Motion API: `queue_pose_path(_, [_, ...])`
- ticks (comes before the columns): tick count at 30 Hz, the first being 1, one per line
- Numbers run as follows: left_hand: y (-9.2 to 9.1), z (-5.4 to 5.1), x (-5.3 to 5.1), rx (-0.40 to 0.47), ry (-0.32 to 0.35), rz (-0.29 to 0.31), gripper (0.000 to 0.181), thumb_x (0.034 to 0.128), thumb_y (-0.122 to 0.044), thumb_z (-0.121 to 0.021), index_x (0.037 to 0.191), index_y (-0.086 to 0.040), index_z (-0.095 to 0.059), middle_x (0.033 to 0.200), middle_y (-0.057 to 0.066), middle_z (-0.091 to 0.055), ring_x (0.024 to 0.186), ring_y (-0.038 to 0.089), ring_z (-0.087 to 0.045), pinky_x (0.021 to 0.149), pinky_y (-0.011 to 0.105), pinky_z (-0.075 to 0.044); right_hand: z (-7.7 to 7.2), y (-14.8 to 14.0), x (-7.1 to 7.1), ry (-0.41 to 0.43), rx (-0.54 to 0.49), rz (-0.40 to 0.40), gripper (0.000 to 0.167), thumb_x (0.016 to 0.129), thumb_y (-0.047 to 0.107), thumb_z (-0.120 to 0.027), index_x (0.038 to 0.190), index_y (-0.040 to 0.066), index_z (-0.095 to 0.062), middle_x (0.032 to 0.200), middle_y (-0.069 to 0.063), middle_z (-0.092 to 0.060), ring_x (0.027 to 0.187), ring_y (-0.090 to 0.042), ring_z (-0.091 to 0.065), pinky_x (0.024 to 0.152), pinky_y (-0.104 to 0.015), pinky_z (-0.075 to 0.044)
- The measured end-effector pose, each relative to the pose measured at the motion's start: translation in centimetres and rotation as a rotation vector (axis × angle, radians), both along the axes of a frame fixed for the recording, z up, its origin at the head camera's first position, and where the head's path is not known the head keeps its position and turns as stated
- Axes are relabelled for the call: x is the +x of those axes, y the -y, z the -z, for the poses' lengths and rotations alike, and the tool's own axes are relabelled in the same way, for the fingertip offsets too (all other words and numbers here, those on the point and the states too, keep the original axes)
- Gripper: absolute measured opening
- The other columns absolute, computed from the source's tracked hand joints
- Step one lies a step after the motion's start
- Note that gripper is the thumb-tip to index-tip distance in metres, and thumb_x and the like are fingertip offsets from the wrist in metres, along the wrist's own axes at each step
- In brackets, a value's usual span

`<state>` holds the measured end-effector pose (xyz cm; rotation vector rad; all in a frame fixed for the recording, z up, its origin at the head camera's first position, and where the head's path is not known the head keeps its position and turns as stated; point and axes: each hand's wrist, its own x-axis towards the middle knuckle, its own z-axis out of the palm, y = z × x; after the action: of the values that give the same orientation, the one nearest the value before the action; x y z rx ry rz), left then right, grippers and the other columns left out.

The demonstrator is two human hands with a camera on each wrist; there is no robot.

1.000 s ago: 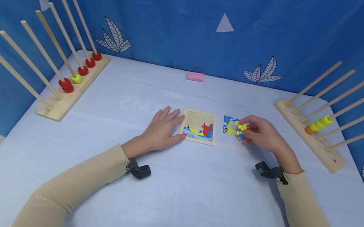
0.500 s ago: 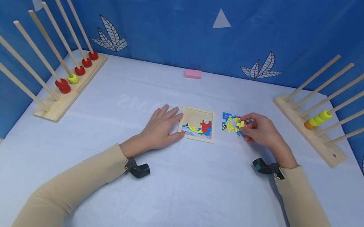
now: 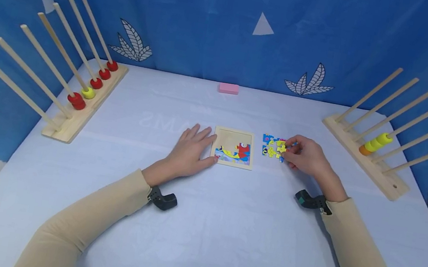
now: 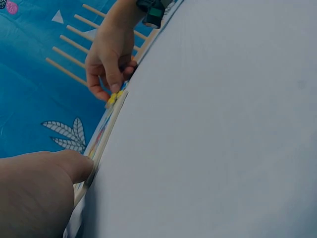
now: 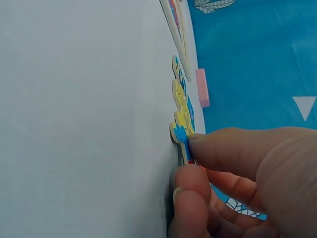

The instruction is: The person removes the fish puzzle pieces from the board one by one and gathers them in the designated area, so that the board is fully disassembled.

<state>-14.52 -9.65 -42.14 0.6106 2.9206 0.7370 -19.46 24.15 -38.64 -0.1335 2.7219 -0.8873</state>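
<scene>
Two fingertips of the right hand [image 3: 307,156] pinch the edge of a blue puzzle piece [image 5: 181,135] at the right end of a cluster of loose pieces [image 3: 271,152]. The pinch looks light, as thin, flat pieces would call for. These fingers cover part of the cluster, so whether the pinched piece is separate from its neighbors cannot be told.

Just left of the cluster lies a square wooden frame [image 3: 234,137], partly filled: red, yellow and blue pieces sit along its near and right parts, with bare wood on the far left. Keeping loose pieces so close probably makes for short reaches.

Left of the frame, the left hand [image 3: 190,152] lies flat, fingers spread and grasping nothing. Its thumb touches the frame, seemingly to steady it.

Farther out on the white-covered desk [image 3: 196,243], a pink block [image 3: 228,88] rests at the far edge. Peg stands with colored beads flank the scene, one on the left [image 3: 89,109], one on the right [image 3: 382,180], both apart from the hands and not in their way. A blue curtain [image 3: 215,21] hangs behind.
</scene>
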Motion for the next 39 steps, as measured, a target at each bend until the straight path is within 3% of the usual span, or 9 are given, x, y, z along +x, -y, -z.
queue_pose_path(15, [-0.05, -0.12, -0.03, -0.004, 0.002, 0.001, 0.068, 0.0964, -0.041, -0.063, 0.153, -0.006, -0.046, 0.165, 0.017, -0.035, 0.157, 0.044, -0.019, 0.127, 0.063, -0.014, 0.0, 0.26, 0.1, -0.021, 0.052, 0.009, 0.023, 0.092, 0.014, -0.069, 0.109, -0.001, -0.065, 0.084, -0.011, -0.061, 0.061, -0.017, -0.059, 0.054, -0.025, -0.05])
queue_pose_path(39, [-0.08, -0.17, 0.11, -0.004, -0.004, 0.0, 0.068, 0.0963, -0.041, -0.064, 0.153, -0.007, -0.046, 0.165, 0.017, -0.035, 0.157, 0.044, -0.019, 0.127, 0.062, -0.014, 0.25, 0.11, 0.09, -0.039, 0.054, -0.011, 0.021, 0.092, 0.014, -0.07, 0.106, 0.0, -0.066, 0.083, -0.012, -0.063, 0.059, -0.018, -0.059, 0.053, -0.026, -0.048])
